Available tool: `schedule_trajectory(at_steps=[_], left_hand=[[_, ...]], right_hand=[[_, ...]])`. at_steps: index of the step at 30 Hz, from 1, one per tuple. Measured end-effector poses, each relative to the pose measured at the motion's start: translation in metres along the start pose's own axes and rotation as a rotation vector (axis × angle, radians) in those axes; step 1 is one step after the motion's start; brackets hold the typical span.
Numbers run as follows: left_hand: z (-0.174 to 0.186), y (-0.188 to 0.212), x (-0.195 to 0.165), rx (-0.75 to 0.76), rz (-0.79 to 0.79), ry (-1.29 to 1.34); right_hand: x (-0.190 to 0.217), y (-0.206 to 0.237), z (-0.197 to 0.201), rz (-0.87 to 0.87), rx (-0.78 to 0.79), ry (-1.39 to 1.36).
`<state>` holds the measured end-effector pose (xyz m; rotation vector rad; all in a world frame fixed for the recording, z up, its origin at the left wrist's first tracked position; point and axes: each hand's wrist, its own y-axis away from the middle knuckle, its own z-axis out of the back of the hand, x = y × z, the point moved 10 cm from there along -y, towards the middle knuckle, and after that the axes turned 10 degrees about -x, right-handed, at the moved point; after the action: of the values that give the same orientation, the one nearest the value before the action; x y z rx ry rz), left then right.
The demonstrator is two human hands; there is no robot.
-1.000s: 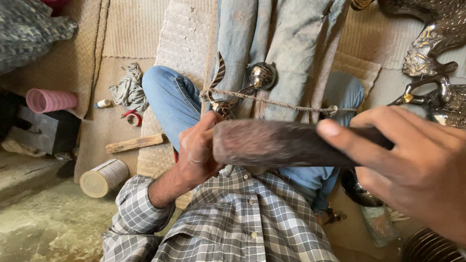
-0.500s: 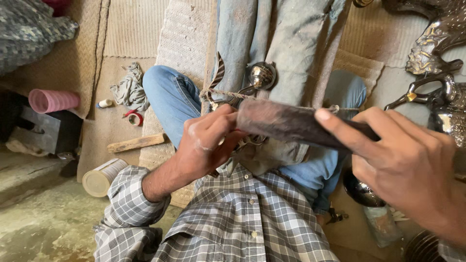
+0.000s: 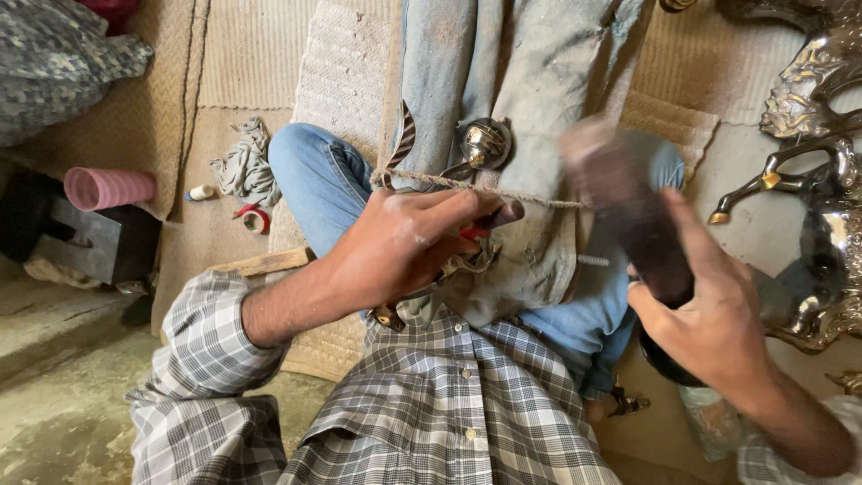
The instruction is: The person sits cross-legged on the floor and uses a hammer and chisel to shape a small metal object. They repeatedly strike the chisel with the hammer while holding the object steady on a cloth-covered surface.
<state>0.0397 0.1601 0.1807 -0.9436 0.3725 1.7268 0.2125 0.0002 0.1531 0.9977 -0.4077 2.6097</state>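
Mat floor | pink cup (image 3: 108,188) contents unseen | right hand (image 3: 709,323) grips dark block (image 3: 628,211) | left hand (image 3: 404,251) clasps metal piece (image 3: 476,256)

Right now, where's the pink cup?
In the head view, the pink cup lies on its side at far left, atop a dark block, left of the crumpled grey rag.

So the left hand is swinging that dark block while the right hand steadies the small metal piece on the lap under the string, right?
Not quite: the hands are swapped. In the head view the right hand holds the dark block, blurred, and the left hand steadies the small metal piece on the lap under the string.
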Motion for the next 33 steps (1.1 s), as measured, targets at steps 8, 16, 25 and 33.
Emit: schedule_trajectory(at_steps=[8, 16, 25, 33], left_hand=[[-0.019, -0.01, 0.001, 0.094, -0.104, 0.041], [-0.049, -0.014, 0.004, 0.343, -0.12, 0.086], [-0.044, -0.02, -0.013, 0.356, -0.284, 0.144], [-0.034, -0.039, 0.001, 0.297, -0.141, 0.123]], right_hand=[[-0.039, 0.043, -0.022, -0.331, -0.02, -0.024], [-0.042, 0.085, -0.04, -0.41, -0.165, -0.281], [-0.039, 0.122, -0.047, -0.463, -0.389, -0.431], [-0.045, 0.137, -0.065, -0.531, -0.338, -0.346]])
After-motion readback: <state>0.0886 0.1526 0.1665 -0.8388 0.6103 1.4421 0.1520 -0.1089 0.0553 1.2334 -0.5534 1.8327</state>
